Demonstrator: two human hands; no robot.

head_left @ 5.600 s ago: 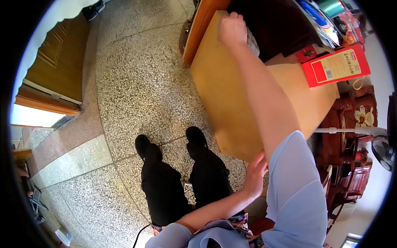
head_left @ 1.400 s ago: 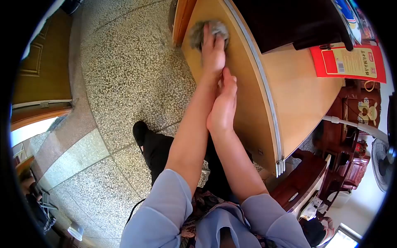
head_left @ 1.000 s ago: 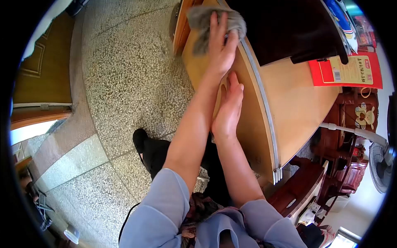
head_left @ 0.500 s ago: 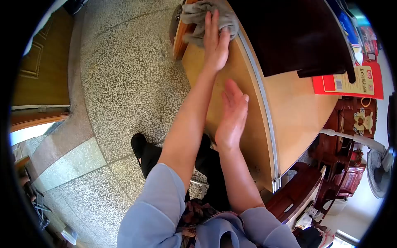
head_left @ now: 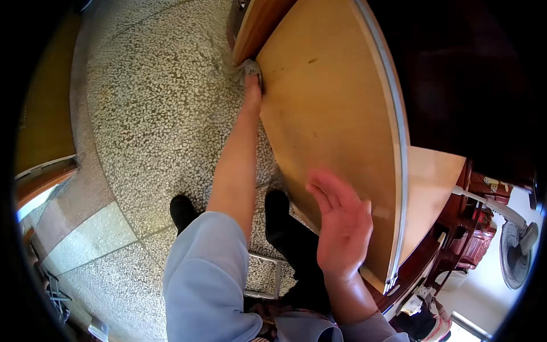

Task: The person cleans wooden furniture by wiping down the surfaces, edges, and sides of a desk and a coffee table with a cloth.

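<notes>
Got my left hand (head_left: pixel 252 88) down on the grey rag (head_left: pixel 250 66) at the wooden panel's (head_left: pixel 336 97) edge, just beside the wood frame (head_left: pixel 256 31); can't tell how curled those fingers are. My right hand (head_left: pixel 345 233) is wide open, palm showing, holding nothing.

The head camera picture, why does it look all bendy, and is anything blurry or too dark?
In the head view, the metal strip bows, probably from a very wide lens; the corners are black; the fingers of the right hand look smeared, perhaps from moving; its wrist has a bright shine; the dark shape at upper right hides its details.
</notes>
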